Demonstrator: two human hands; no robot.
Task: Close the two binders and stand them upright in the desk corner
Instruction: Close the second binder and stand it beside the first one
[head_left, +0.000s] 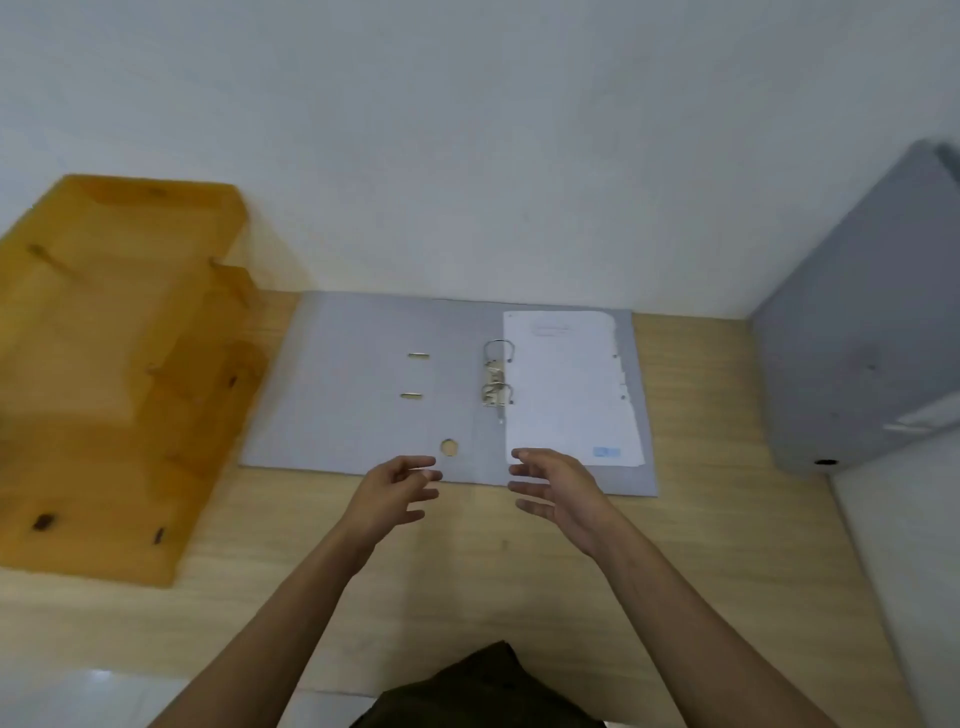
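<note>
A grey lever-arch binder (353, 384) lies open and flat on the wooden desk (519, 571), against the back wall. Its metal rings (497, 375) stand in the middle, and a stack of white paper (569, 387) rests on its right half. A second grey binder (852, 332) stands shut and upright in the right corner, leaning on the side wall. My left hand (395, 493) hovers at the open binder's near edge with its fingers spread. My right hand (561, 491) hovers beside it, also open, just below the paper. Neither hand holds anything.
A stepped orange wooden file tray (114, 374) takes up the desk's left side, touching the open binder's left edge. White walls close the back and the right. Bare desk surface lies between the binder and me.
</note>
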